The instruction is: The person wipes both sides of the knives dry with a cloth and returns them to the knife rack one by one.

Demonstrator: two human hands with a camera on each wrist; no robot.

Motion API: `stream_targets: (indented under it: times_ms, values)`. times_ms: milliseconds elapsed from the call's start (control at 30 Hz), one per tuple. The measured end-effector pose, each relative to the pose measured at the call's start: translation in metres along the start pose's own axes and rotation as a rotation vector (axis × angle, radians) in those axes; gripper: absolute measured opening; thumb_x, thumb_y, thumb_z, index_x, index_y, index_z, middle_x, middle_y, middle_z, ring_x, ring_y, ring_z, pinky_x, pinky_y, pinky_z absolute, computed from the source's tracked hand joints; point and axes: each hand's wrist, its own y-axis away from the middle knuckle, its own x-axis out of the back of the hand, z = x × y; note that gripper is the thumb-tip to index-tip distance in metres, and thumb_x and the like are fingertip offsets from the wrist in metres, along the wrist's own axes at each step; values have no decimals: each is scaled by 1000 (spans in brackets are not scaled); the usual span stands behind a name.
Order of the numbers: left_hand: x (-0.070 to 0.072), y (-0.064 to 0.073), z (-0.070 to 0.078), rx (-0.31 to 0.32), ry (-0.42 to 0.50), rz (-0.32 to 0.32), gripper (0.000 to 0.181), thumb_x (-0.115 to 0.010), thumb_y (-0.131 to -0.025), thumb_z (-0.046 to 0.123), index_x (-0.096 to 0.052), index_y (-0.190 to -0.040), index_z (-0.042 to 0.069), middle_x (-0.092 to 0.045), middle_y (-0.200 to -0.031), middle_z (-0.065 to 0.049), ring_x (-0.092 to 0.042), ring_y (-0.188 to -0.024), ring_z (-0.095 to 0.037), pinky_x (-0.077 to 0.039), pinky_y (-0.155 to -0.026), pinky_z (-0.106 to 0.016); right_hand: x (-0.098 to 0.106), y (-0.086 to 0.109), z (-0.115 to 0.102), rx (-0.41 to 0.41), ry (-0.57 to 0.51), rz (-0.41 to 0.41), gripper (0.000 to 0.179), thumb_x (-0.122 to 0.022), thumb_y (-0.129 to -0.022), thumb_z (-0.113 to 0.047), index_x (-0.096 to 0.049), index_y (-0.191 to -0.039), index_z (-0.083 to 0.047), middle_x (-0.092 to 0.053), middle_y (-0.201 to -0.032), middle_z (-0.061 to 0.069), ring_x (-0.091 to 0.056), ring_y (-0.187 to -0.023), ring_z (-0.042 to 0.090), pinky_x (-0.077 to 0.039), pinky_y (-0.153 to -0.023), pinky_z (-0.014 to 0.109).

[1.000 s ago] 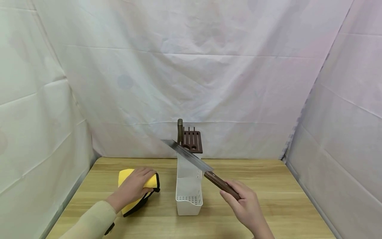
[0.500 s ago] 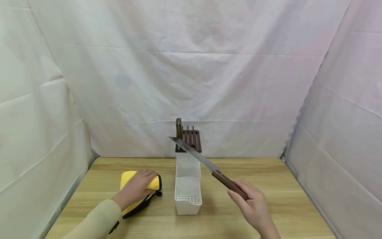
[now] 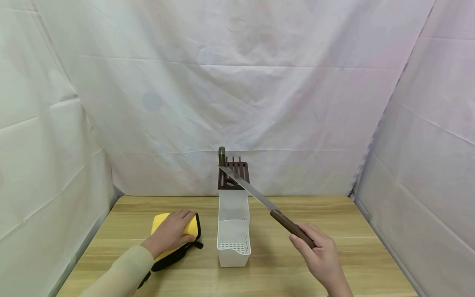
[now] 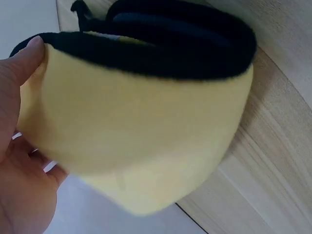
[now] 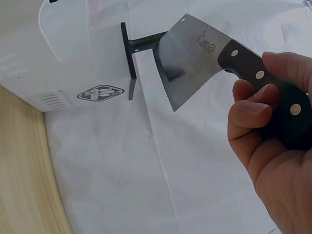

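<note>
My right hand (image 3: 322, 255) grips a cleaver (image 3: 256, 193) by its dark riveted handle, fingers curled round it. The broad blade (image 5: 192, 56) shows in the right wrist view, raised and pointing toward the knife holder. To the left, my left hand (image 3: 172, 232) holds a yellow cloth (image 3: 158, 222) with black edging on the table. In the left wrist view the thumb pinches the edge of this folded cloth (image 4: 146, 117). Between the hands stands a white knife holder (image 3: 233, 260) with a dark brown slotted top (image 3: 242, 173). Another knife's handle (image 3: 222, 153) sticks up from its left slot.
A wood-grain table (image 3: 311, 210) lies under everything. White fabric (image 3: 237, 103) hangs behind it and along both sides. The holder's front has open white compartments with a perforated floor.
My right hand has moved to the right with the cleaver, so its tip has drawn rightward over the holder's top. My left hand and the cloth have shifted only slightly.
</note>
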Motion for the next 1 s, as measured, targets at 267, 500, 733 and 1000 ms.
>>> stream_targets:
  times_ms: [267, 500, 733, 1000]
  values:
    - [1, -4, 2, 25, 42, 9, 71, -81, -90, 37, -55, -143, -3, -62, -136, -20, -59, -126, -42, -49, -103, -60, 1, 2, 5, -16, 0, 50, 32, -76, -81, 16, -77, -107, -2, -66, -84, 2, -51, -64, 8, -38, -47, 22]
    - [12, -14, 18, 106, 139, 7, 60, -67, -102, 35, -52, -147, -3, -58, -144, -23, -53, -134, -44, -43, -111, -61, 2, -2, 6, -20, 50, 75, 31, -77, -80, 15, -77, -105, -4, -65, -84, 1, -50, -61, 5, -39, -46, 19]
    - [20, -34, 43, 179, 275, 49, 58, -61, -105, 35, -52, -146, -5, -56, -145, -26, -50, -137, -46, -42, -112, -60, 2, -6, 5, -13, 82, 96, 31, -77, -80, 14, -77, -104, -5, -64, -84, -2, -48, -58, 3, -37, -44, 19]
    - [10, -55, 67, 278, 376, -19, 74, -55, -104, 53, -50, -148, -5, -51, -151, -26, -44, -144, -44, -36, -119, -57, 2, -10, 0, -39, 101, 142, 29, -78, -80, 12, -79, -104, -2, -67, -84, -2, -52, -62, 3, -40, -47, 18]
